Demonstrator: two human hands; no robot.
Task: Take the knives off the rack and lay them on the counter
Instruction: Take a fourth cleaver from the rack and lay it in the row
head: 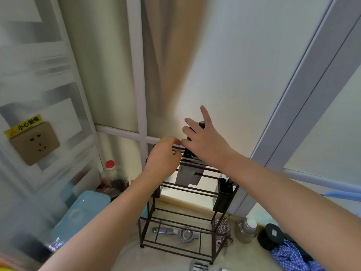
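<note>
A dark metal wire rack [176, 213] stands on the pale counter [168, 259] against the window. A cleaver hangs in its top slots, its wide grey blade [187, 176] below the bars and its black handle [201, 125] sticking up. My right hand [205, 141] is over that handle with fingers spread, covering most of it; a firm grip cannot be seen. My left hand [163, 155] rests on the rack's top bars just left of the knife, fingers curled onto a bar. A black utensil holder [224, 194] hangs on the rack's right side.
A metal squeezer [179, 232] lies under the rack. Left of the rack are a red-capped bottle [110, 173] and a blue container [84, 212]. To the right stand a glass jar [246, 230], a black lid [270, 236] and a blue checked cloth [291, 257]. A wall socket [35, 142] sits at left.
</note>
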